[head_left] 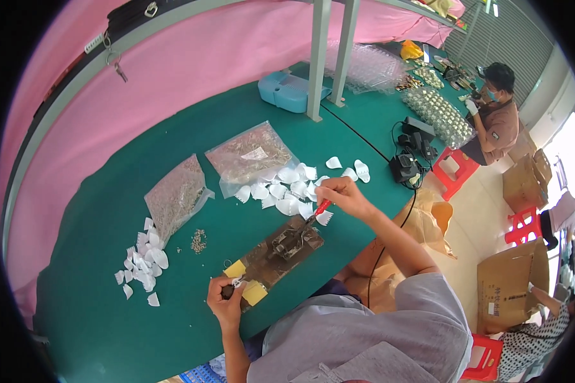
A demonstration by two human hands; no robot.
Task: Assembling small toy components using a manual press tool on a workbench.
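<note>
My right hand [345, 195] is closed around the red handle [323, 207] of a metal toggle clamp [289, 244]. The clamp is fixed on a brown, worn base plate [262, 262] lying at a slant on the green table. At the plate's near-left end, between two yellow blocks [255, 292], my left hand [225, 301] pinches a small dark rounded piece [227, 292] with a white bit at its tip; its exact kind is unclear. Beyond my right hand lies a pile of white, toothed plastic pieces [289, 191]. Another such pile [148, 258] is at the left.
Two clear bags of small parts [252, 153] [179, 191] lie behind the plate, near a heap of tiny metal bits [199, 241]. Farther back are a blue case [286, 91] and grey posts [318, 64]. Black adapters with cables [406, 166] sit right; a co-worker [498, 115] sits beyond.
</note>
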